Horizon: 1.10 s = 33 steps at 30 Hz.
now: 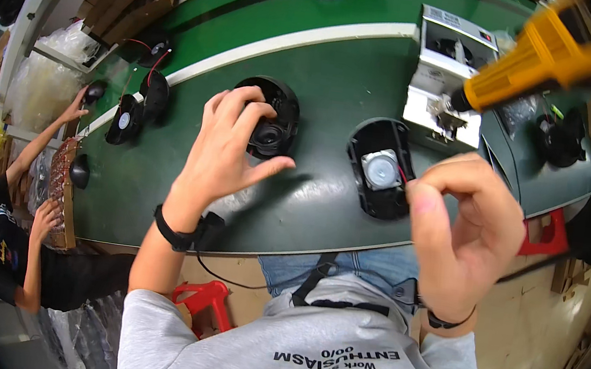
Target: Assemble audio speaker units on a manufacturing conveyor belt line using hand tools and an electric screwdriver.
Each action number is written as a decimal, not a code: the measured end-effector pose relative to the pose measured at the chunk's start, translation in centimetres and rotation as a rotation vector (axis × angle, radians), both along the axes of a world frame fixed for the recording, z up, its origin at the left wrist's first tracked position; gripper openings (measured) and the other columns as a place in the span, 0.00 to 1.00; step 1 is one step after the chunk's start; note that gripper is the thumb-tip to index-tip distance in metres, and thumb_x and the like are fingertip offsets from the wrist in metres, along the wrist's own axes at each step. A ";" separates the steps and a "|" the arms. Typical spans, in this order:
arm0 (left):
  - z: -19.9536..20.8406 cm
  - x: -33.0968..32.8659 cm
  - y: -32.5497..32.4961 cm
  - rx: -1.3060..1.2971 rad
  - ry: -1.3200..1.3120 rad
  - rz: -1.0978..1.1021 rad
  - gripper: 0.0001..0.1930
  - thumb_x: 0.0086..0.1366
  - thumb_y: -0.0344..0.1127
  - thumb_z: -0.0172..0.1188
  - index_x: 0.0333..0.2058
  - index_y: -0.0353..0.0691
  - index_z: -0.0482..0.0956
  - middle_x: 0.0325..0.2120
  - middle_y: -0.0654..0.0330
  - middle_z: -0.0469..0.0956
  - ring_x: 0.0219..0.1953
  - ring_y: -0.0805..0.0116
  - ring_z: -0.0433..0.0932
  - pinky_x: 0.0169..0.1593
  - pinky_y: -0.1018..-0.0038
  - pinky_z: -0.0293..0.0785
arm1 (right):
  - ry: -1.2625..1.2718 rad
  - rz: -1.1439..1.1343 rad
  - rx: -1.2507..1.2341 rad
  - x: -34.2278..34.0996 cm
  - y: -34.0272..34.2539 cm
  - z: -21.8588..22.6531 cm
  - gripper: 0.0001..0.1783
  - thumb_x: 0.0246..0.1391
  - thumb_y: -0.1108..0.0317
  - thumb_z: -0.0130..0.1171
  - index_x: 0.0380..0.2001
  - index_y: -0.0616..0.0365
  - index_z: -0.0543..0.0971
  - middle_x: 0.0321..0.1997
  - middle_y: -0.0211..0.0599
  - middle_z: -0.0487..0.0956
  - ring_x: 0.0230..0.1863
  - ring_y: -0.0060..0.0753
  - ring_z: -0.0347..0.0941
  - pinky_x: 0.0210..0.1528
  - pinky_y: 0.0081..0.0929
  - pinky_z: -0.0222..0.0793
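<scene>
Roughly between hands (220, 147) (467, 239): silver speaker (381, 171)

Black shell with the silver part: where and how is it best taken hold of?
Probably by the raised rim of the black shell, from its left: green table borders that side, while the red wire and right hand crowd the right.

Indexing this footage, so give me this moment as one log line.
left hand: open, over left black housing | right hand: pinched at red wire | silver speaker: in right black housing
</scene>
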State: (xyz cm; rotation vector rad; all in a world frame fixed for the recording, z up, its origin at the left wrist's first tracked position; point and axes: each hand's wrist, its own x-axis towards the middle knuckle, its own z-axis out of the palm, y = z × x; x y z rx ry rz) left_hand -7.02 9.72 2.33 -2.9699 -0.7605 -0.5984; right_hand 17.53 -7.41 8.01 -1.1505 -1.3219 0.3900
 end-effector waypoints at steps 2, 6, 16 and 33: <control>-0.8 -0.6 -0.5 -0.068 -0.119 0.195 0.41 0.43 0.54 0.83 0.51 0.37 0.75 0.61 0.45 0.69 0.63 0.39 0.68 0.64 0.51 0.68 | -0.093 -0.150 -0.174 0.8 0.6 -3.0 0.06 0.48 0.78 0.68 0.32 0.64 0.82 0.30 0.39 0.81 0.31 0.36 0.77 0.36 0.27 0.73; -2.6 -0.9 -0.2 -0.151 -0.065 0.275 0.44 0.42 0.57 0.84 0.53 0.39 0.75 0.68 0.40 0.62 0.71 0.34 0.59 0.70 0.50 0.63 | -0.426 -0.266 -0.277 1.8 -0.6 -7.0 0.14 0.48 0.74 0.71 0.40 0.61 0.82 0.52 0.49 0.79 0.52 0.50 0.76 0.55 0.39 0.70; -2.8 -3.2 2.6 -0.271 -0.080 0.271 0.18 0.49 0.21 0.71 0.38 0.30 0.74 0.68 0.42 0.64 0.75 0.38 0.57 0.71 0.53 0.65 | -0.146 -0.119 -0.508 1.1 -1.0 -10.0 0.32 0.53 0.64 0.73 0.59 0.64 0.74 0.61 0.54 0.73 0.58 0.53 0.75 0.58 0.39 0.71; -1.1 8.1 -3.3 -0.352 -0.072 -0.136 0.42 0.43 0.57 0.81 0.55 0.43 0.80 0.70 0.48 0.66 0.73 0.42 0.61 0.72 0.50 0.60 | 0.494 -0.167 -0.175 5.5 10.9 4.0 0.27 0.66 0.66 0.59 0.62 0.72 0.69 0.31 0.41 0.82 0.33 0.31 0.81 0.54 0.33 0.78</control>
